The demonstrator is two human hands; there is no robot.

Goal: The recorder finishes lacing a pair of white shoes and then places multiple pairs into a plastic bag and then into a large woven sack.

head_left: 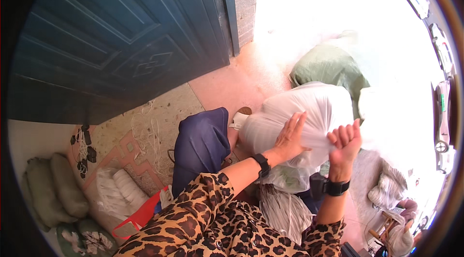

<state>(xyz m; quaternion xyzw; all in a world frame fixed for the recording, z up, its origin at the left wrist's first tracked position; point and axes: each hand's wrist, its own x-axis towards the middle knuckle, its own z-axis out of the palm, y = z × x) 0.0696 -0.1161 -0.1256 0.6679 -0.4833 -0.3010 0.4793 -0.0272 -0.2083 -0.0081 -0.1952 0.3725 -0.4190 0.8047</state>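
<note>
A large white plastic sack (309, 107), stuffed full, is held up in front of me in a doorway. My left hand (290, 136) lies flat on its near side with the fingers spread. My right hand (345, 143) is clenched on the sack's right edge. Both wrists carry black bands, and my sleeves are leopard print. Below the sack, a bundle of pale cord (285, 211) hangs near my body. My raised leg in dark blue trousers (200, 148) is just left of the sack.
A dark blue panelled door (121, 35) stands open at the left. A green sack (331, 66) lies on the bright ground beyond the threshold. Filled bags (67, 194) and a red-edged bag (140, 216) sit at the lower left. Parked cars (442, 112) line the right rim.
</note>
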